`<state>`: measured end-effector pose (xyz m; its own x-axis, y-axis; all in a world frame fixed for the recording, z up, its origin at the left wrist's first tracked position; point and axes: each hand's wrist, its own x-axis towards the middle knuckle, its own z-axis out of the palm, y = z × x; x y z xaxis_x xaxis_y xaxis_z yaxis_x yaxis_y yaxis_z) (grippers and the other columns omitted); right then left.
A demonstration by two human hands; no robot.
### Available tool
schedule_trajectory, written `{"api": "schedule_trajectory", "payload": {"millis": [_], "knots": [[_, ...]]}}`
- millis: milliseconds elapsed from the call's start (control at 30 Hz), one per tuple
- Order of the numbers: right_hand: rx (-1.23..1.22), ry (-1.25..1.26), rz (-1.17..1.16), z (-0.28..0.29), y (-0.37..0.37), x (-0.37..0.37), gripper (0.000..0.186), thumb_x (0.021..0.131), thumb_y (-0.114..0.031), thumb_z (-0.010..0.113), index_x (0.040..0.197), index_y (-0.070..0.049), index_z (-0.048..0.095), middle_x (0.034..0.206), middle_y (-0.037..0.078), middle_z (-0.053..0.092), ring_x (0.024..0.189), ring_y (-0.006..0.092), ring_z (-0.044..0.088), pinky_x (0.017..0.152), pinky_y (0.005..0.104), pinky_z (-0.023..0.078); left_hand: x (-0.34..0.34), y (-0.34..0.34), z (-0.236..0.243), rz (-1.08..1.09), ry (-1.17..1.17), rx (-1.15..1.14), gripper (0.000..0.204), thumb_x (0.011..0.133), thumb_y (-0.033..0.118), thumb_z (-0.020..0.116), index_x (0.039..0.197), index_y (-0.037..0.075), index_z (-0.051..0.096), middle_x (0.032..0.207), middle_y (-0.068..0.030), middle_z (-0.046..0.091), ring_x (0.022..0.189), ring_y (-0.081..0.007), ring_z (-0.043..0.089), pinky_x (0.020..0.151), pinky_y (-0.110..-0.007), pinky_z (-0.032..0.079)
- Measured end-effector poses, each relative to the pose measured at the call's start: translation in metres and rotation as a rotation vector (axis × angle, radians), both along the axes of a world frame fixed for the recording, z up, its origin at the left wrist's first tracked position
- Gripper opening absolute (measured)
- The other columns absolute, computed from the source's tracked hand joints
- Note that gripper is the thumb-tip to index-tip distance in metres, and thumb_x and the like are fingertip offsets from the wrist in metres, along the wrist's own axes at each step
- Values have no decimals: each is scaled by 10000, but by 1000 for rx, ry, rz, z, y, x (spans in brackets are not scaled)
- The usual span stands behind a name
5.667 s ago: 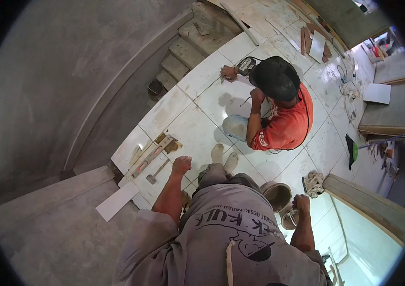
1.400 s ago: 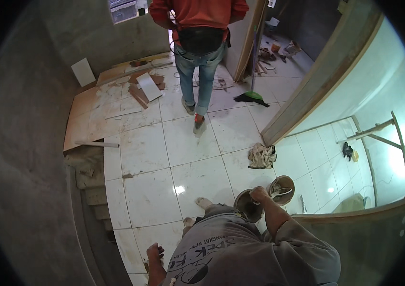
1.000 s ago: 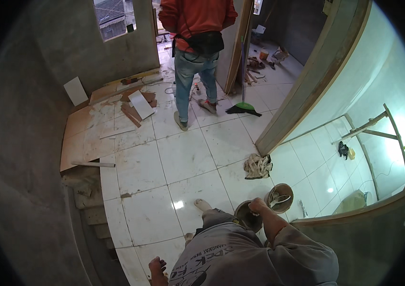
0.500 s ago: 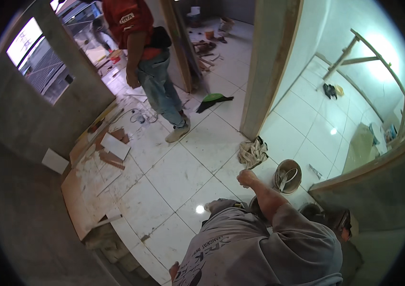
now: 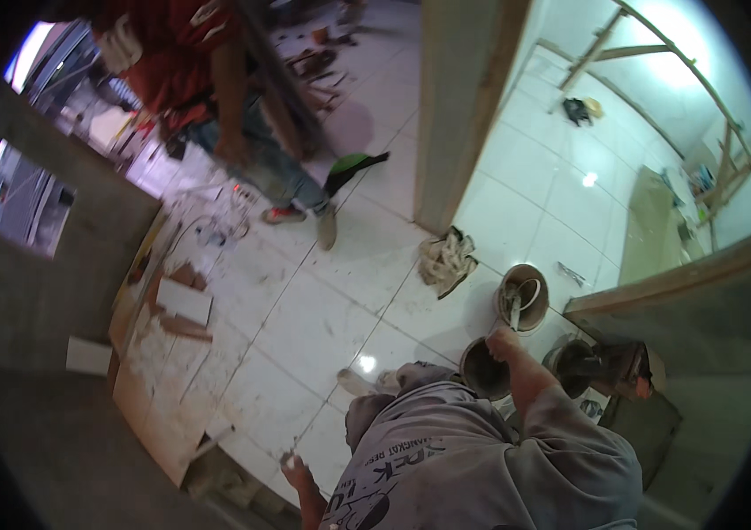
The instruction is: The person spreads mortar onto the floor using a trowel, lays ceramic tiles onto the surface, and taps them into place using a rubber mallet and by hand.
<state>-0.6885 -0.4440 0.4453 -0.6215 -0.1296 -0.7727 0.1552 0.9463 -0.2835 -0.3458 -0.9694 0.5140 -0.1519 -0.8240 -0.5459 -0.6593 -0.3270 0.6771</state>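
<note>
Shifted since the preceding frame, the right hand (image 5: 504, 344) now lies between one upper bucket (image 5: 536, 314) and one lower bucket (image 5: 480, 368), a third bucket (image 5: 559, 358) standing to the right; left hand (image 5: 299, 475) over floor tiles (image 5: 292, 389); whether either hand grips anything cannot be told; one crumpled cloth (image 5: 444, 262), one co-worker (image 5: 163, 66), one grey shirt (image 5: 499, 450) with dark lettering

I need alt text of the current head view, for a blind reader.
A person's right hand is close to a brown bucket with a tool inside, on white tiles; touching is unclear. The left hand is at lower left. A crumpled cloth and a co-worker in red are farther ahead.
</note>
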Motion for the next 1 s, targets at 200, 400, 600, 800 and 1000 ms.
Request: {"api": "schedule_trajectory", "payload": {"millis": [200, 400, 600, 800, 1000], "knots": [[-64, -107, -428, 35, -21, -2, 197, 751, -111, 520, 605, -61, 641, 508, 70, 585, 426, 195, 589, 383, 318, 466, 0, -58, -62, -203, -334, 266, 365, 795, 195, 547, 1041, -74, 526, 966, -203, 591, 899, -291, 567, 808, -407, 431], [-41, -55, -458, 58, -32, -5, 219, 806, -126, 461, 711, -4, 616, 586, 100, 597, 507, 256, 610, 415, 361, 489, -125, -148, -93, -1242, -509, -165, 385, 845, 281, 491, 940, -85, 565, 902, -284, 599, 895, -383, 569, 808, -452, 430], [18, 108, -669, 65, -76, 0, 185, 714, -80, 501, 637, -23, 659, 587, 136, 621, 536, 227, 634, 548, 339, 519, -294, -207, -71, -860, -190, -276, 464, 860, 319, 491, 1116, -68, 506, 938, -203, 617, 938, -309, 572, 768, -388, 440], [106, 197, -698, 88, -105, 27, 216, 700, -127, 497, 715, -10, 678, 722, 160, 649, 725, 278, 654, 706, 367, 513, -373, -208, -33, -901, -149, 297, 370, 840, 340, 506, 1083, 63, 531, 887, -54, 546, 865, -205, 561, 623, -337, 349], [184, 166, -879, 107, -112, 89, 228, 732, -145, 478, 730, -2, 655, 702, 146, 634, 670, 242, 638, 626, 347, 514, -391, -155, -35, -1076, -481, 390, 362, 853, 371, 483, 1052, 73, 528, 912, -74, 577, 800, -247, 597, 542, -379, 390]]}}
